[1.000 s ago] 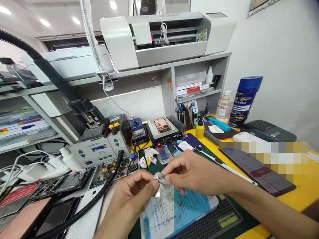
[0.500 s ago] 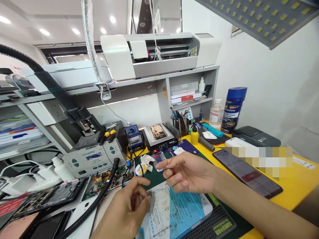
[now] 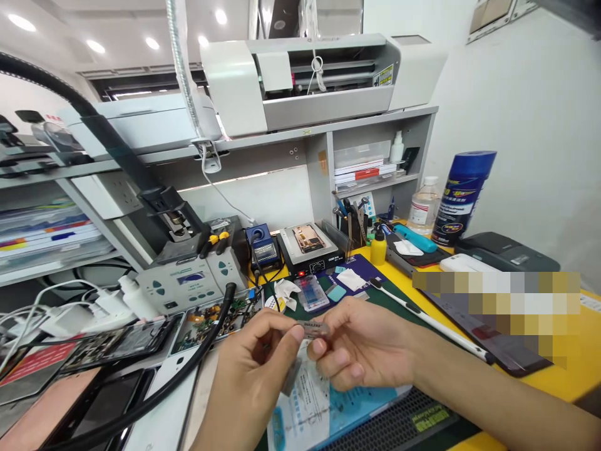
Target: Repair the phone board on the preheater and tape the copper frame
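Both hands meet above a blue and white box (image 3: 328, 413) on the bench. A small flat grey metal piece with lettering (image 3: 315, 329) spans between their fingertips. My left hand (image 3: 263, 363) pinches its left end between thumb and forefinger. My right hand (image 3: 361, 344) pinches the right end, its other fingers curled. A second greyish strip (image 3: 292, 377) shows just under my left hand; what it rests on or is held by cannot be made out.
A heating plate (image 3: 310, 247) and blue soldering station (image 3: 263, 250) stand behind. A white brush (image 3: 436, 322) lies right, near a phone, yellow bottle (image 3: 378, 248) and spray can (image 3: 462, 197). A black hose (image 3: 188, 369) crosses phone parts at left.
My left hand has moved up and right and closed on the small metal piece held by my right hand. The view has shifted, and the white brush now shows at the right.
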`<state>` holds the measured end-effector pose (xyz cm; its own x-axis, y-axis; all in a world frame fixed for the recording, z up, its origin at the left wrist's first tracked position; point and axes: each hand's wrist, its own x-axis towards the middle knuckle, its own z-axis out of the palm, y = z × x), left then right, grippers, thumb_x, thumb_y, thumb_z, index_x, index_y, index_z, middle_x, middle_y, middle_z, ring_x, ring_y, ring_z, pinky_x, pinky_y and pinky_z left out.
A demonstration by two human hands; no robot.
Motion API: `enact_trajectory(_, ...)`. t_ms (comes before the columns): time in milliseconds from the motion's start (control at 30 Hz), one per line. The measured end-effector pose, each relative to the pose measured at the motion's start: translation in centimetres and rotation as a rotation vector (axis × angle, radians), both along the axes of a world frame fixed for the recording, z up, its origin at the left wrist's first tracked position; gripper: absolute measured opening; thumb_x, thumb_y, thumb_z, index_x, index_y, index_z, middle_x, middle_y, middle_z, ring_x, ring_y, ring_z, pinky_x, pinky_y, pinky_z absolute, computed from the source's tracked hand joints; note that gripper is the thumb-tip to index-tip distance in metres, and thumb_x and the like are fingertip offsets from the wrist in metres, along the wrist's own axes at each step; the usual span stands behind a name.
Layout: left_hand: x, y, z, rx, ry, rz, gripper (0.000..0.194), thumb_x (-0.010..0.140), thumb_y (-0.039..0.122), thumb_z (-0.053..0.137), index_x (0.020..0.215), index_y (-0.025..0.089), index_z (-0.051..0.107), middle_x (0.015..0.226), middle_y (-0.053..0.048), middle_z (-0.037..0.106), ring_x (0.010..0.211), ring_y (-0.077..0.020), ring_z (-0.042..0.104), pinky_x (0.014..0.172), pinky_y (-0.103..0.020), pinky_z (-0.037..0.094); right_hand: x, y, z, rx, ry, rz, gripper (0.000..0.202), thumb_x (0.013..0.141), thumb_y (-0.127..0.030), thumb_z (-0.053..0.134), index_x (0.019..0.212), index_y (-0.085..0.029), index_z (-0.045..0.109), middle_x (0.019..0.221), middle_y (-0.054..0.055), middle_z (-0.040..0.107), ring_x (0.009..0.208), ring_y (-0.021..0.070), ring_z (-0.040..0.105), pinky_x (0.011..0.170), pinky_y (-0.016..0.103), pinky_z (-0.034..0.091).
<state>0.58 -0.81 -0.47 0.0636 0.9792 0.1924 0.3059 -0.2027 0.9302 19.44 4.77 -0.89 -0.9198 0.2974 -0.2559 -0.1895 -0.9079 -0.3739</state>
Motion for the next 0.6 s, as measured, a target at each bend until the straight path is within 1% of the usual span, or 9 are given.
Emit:
enact_trajectory(33,0.1,-0.1,0.0,-0.037,-0.059,-0.008,0.026,0.083,0.045,0.065,0.080,0.019,0.068,0.075,0.000,0.058,0.058,-0.0084,0.040,0.051,-0.022,0.031,-0.2,-0.2,0.0,0.062,-0.035,0.001,0.018,0.078,-0.007,0.044,0.092,-0.007,0.055,0.072,0.003,0.056,0.048,0.0080,0.053,0.043,0.018,0.043)
enact_trajectory(100,0.2,-0.2,0.0,-0.123,-0.168,-0.011,0.029,0.082,0.045,0.067,0.075,0.017,0.067,0.068,0.001,0.055,0.052,-0.0056,0.033,0.046,-0.021,0.024,-0.3,-0.6,0.2,0.268,-0.133,-0.057,0.019,0.081,-0.011,0.044,0.093,-0.008,0.058,0.077,0.006,0.062,0.049,0.0120,0.059,0.041,0.022,0.046)
enact_trajectory(167,0.1,-0.2,-0.1,-0.192,-0.248,-0.008,0.030,0.080,0.046,0.069,0.075,0.016,0.067,0.062,0.003,0.051,0.050,-0.0042,0.026,0.045,-0.021,0.018,-0.4,-0.8,0.5,0.508,-0.235,-0.174,0.022,0.088,-0.021,0.044,0.095,-0.009,0.061,0.079,0.008,0.065,0.054,0.0169,0.064,0.040,0.024,0.048)
enact_trajectory(267,-0.2,-0.2,0.0,-0.212,-0.287,0.001,0.030,0.077,0.045,0.072,0.072,0.016,0.067,0.065,0.003,0.049,0.050,-0.0038,0.025,0.045,-0.021,0.018,-0.2,-1.1,1.2,0.771,-0.339,-0.357,0.032,0.093,-0.037,0.047,0.090,-0.010,0.065,0.072,0.007,0.063,0.063,0.0188,0.066,0.046,0.025,0.049)
enact_trajectory(333,-0.3,-0.2,0.1,-0.186,-0.273,0.004,0.029,0.076,0.044,0.073,0.071,0.016,0.067,0.070,0.002,0.050,0.051,-0.0037,0.026,0.046,-0.022,0.019,-0.1,-1.3,1.5,0.907,-0.378,-0.425,0.035,0.091,-0.042,0.053,0.085,-0.011,0.067,0.072,0.008,0.063,0.068,0.0190,0.065,0.051,0.026,0.050)
enact_trajectory(400,-0.2,-0.4,0.2,-0.162,-0.246,-0.012,0.028,0.077,0.044,0.072,0.071,0.017,0.067,0.072,0.002,0.050,0.051,-0.0039,0.026,0.047,-0.022,0.021,-0.1,-1.6,1.7,1.027,-0.434,-0.446,0.034,0.088,-0.044,0.059,0.082,-0.012,0.067,0.074,0.007,0.065,0.067,0.0173,0.064,0.055,0.027,0.050)
enact_trajectory(467,0.0,-0.5,0.3,-0.145,-0.207,-0.023,0.028,0.079,0.044,0.070,0.071,0.018,0.066,0.070,0.003,0.049,0.053,-0.0051,0.028,0.048,-0.022,0.023,-0.2,-1.9,1.8,1.130,-0.522,-0.450,0.029,0.083,-0.042,0.066,0.081,-0.013,0.067,0.073,0.005,0.065,0.063,0.0142,0.061,0.058,0.026,0.048)
enact_trajectory(533,0.1,-0.6,0.3,-0.131,-0.158,-0.024,0.029,0.081,0.045,0.067,0.070,0.018,0.065,0.070,0.002,0.048,0.056,-0.0076,0.033,0.050,-0.023,0.026,-0.3,-2.1,1.7,1.213,-0.614,-0.467,0.024,0.078,-0.038,0.073,0.082,-0.015,0.067,0.070,0.001,0.064,0.062,0.0117,0.056,0.057,0.023,0.044)
enact_trajectory(600,0.1,-0.7,0.1,-0.116,-0.089,-0.043,0.029,0.083,0.046,0.065,0.071,0.019,0.065,0.072,0.001,0.049,0.062,-0.0105,0.040,0.053,-0.024,0.030,-0.4,-2.2,1.6,1.272,-0.681,-0.480,0.022,0.076,-0.036,0.075,0.080,-0.015,0.067,0.066,-0.001,0.061,0.061,0.0105,0.052,0.053,0.021,0.038)
